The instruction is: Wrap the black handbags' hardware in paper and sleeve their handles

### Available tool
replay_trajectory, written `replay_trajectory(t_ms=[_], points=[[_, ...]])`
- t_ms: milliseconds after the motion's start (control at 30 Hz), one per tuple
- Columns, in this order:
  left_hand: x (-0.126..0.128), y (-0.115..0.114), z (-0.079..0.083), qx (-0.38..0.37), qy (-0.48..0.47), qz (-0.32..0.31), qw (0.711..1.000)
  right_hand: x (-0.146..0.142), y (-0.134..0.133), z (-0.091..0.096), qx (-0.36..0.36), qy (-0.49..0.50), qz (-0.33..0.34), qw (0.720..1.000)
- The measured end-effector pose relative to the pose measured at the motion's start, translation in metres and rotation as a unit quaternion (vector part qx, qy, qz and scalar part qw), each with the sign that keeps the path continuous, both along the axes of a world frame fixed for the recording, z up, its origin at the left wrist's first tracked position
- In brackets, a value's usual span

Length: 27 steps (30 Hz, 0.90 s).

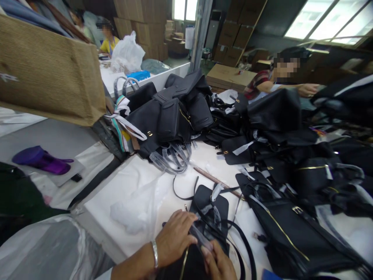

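Note:
Just in front of me a black backpack (211, 198) lies on the white table, its thin straps loose around it and a gold zip along its near part. A bag handle (199, 235) wrapped in clear plastic film runs between my hands. My left hand (175, 235), with a silver bangle at the wrist, is closed on the handle's far end, thumb and fingers on either side. Lower and to the right, my right hand (218, 262) pinches the near end of that wrapped handle. Part of the backpack is hidden under both hands.
Black bags (175, 116) are heaped at the back, and more bags (291, 217) lie on the right. Crumpled white film (131, 210) rests on the table's left. A jute bag (52, 70) hangs at upper left. Across the table, a person (262, 83) reaches toward the bags.

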<state>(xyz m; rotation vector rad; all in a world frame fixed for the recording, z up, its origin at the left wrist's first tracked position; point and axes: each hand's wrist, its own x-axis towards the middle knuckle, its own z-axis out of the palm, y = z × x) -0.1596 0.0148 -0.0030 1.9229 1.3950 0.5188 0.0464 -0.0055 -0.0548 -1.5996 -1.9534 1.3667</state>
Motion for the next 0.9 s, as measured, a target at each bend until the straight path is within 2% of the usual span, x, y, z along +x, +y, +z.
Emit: replay_trajectory(t_ms=[200,400,500,633,800,900], points=[[-0.025,0.017,-0.012,-0.031,0.031,-0.106,0.993,-0.016,0.006,0.007,0.013,0.009,0.069,0.997],[-0.016,0.022,-0.026,-0.080,0.044,-0.205,0.975,-0.020,0.012,0.005,0.004,0.046,0.133,0.990],[-0.010,0.019,-0.031,-0.087,0.040,-0.217,0.971,-0.016,0.012,0.000,-0.015,0.063,0.133,0.989],[-0.005,0.021,-0.037,-0.052,0.051,-0.228,0.971,-0.017,0.010,-0.008,-0.029,0.066,0.120,0.990],[0.010,0.031,-0.042,-0.037,0.110,-0.183,0.976,-0.024,0.017,-0.019,0.009,0.077,0.096,0.992],[0.017,0.031,-0.040,-0.046,0.109,-0.154,0.981,-0.013,0.027,-0.038,0.004,0.034,0.105,0.994]])
